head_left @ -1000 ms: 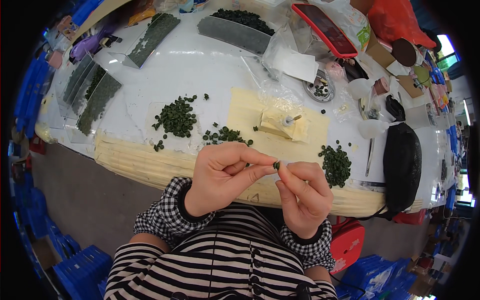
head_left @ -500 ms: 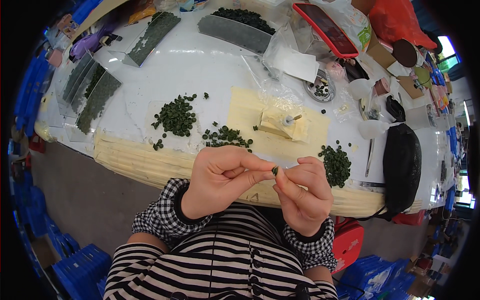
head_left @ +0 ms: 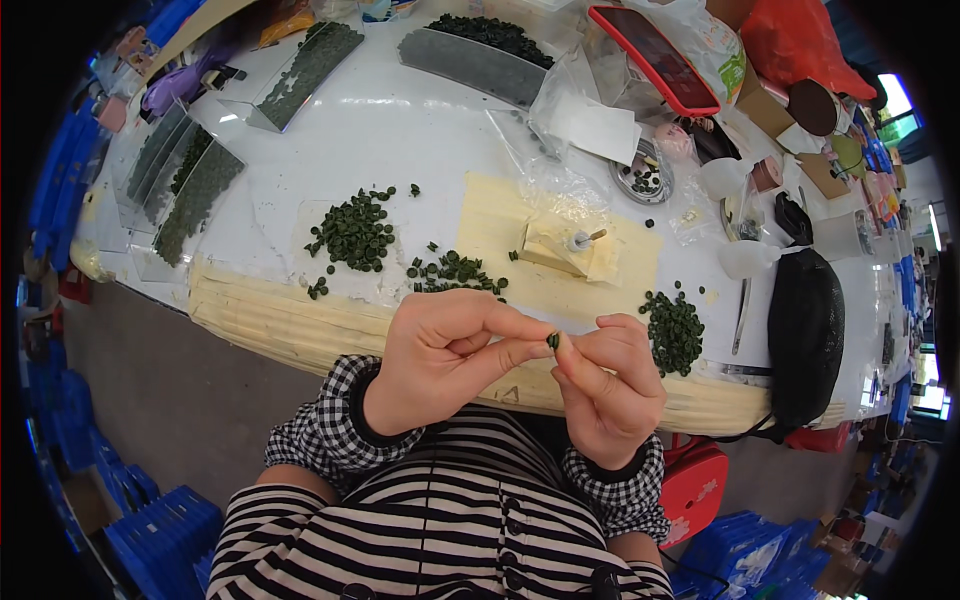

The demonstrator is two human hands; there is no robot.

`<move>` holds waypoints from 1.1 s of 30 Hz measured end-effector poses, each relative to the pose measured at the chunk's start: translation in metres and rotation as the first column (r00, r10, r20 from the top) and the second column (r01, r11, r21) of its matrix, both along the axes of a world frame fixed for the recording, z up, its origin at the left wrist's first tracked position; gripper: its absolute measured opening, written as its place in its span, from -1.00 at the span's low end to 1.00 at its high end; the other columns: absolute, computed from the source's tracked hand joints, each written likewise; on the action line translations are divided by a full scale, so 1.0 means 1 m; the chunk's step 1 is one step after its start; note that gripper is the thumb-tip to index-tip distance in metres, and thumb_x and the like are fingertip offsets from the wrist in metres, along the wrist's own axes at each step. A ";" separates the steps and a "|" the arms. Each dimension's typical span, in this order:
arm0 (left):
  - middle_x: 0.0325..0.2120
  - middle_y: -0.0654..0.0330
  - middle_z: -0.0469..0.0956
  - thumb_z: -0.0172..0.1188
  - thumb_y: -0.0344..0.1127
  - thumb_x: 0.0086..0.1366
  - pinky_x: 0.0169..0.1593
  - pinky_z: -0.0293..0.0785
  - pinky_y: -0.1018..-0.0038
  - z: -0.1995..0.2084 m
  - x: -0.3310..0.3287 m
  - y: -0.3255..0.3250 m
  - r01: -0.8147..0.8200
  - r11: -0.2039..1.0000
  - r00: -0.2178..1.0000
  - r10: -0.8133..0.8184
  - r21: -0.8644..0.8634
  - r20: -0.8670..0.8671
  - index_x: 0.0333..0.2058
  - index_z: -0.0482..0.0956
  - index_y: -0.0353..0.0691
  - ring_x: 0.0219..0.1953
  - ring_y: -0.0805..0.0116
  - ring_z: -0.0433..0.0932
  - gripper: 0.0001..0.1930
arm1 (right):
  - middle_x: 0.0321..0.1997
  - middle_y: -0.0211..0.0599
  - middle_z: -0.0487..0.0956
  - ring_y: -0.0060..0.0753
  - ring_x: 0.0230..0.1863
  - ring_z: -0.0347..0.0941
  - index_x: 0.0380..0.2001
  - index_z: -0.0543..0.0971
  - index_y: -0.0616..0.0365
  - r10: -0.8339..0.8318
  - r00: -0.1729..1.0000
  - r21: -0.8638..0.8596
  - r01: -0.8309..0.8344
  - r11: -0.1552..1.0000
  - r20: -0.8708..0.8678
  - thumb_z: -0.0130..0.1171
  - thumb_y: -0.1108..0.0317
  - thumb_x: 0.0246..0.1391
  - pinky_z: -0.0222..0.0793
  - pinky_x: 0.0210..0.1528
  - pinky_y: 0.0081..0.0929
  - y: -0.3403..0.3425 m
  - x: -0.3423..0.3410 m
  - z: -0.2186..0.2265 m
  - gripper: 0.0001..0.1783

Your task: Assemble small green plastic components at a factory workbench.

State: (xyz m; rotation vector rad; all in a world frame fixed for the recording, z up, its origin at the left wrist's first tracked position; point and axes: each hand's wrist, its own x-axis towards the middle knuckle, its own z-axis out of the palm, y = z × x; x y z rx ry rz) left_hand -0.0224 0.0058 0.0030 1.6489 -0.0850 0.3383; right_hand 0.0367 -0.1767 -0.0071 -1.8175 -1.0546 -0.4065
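head, green piece (head_left: 553, 342), block (head_left: 548, 254) between piles (head_left: 352, 235) beyond

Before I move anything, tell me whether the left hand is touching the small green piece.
Touching. The head view shows the left hand with its thumb and index fingertip closed against the small green piece.

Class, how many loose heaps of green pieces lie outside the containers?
3: the left heap; the middle heap, just beyond the left hand; and the right heap, beside the right hand. The hands may hide others.
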 end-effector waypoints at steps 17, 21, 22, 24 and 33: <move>-0.60 0.20 0.58 0.35 -0.52 0.09 -0.56 0.28 0.57 0.008 0.001 -0.001 -0.066 0.973 0.989 0.036 0.221 0.140 -0.28 0.70 -0.27 -0.62 0.45 0.44 -0.83 | -0.36 -0.29 0.57 -0.37 -0.39 0.46 -0.16 0.66 0.24 0.085 0.980 0.128 -0.062 0.990 -0.182 0.32 0.67 -0.15 0.38 -0.36 -0.52 0.003 -0.005 0.005 -0.62; -0.59 0.20 0.59 0.34 -0.52 0.10 -0.55 0.30 0.58 0.009 0.001 0.001 -0.045 0.975 0.991 0.017 0.218 0.129 -0.28 0.69 -0.28 -0.61 0.48 0.46 -0.83 | -0.36 -0.30 0.57 -0.35 -0.39 0.46 -0.18 0.67 0.24 0.105 0.986 0.129 -0.088 0.988 -0.130 0.35 0.66 -0.18 0.39 -0.36 -0.49 0.004 -0.003 0.004 -0.62; -0.59 0.20 0.59 0.34 -0.52 0.11 -0.55 0.30 0.58 0.009 0.000 0.001 -0.041 0.975 0.992 0.014 0.218 0.127 -0.28 0.69 -0.27 -0.60 0.48 0.46 -0.83 | -0.36 -0.30 0.57 -0.34 -0.39 0.46 -0.19 0.68 0.23 0.106 0.987 0.122 -0.092 0.988 -0.118 0.35 0.66 -0.19 0.39 -0.36 -0.48 0.004 -0.002 0.005 -0.62; -0.59 0.21 0.59 0.34 -0.52 0.11 -0.55 0.29 0.59 0.008 0.000 0.001 -0.025 0.983 0.994 0.005 0.183 0.108 -0.28 0.70 -0.27 -0.60 0.50 0.45 -0.84 | -0.35 -0.30 0.57 -0.33 -0.39 0.45 -0.20 0.68 0.23 0.116 0.989 0.118 -0.105 0.987 -0.096 0.36 0.65 -0.21 0.39 -0.36 -0.47 0.003 -0.001 0.003 -0.62; -0.74 0.34 0.41 0.40 -0.49 0.07 -0.61 0.09 0.63 0.002 0.000 0.001 -0.038 0.987 0.995 0.022 0.156 0.101 -0.31 0.72 -0.22 -0.70 0.63 0.26 -0.83 | -0.35 -0.31 0.57 -0.29 -0.40 0.44 -0.21 0.68 0.23 0.110 0.993 0.066 -0.107 0.992 -0.034 0.39 0.61 -0.26 0.40 -0.33 -0.42 0.001 0.000 0.005 -0.60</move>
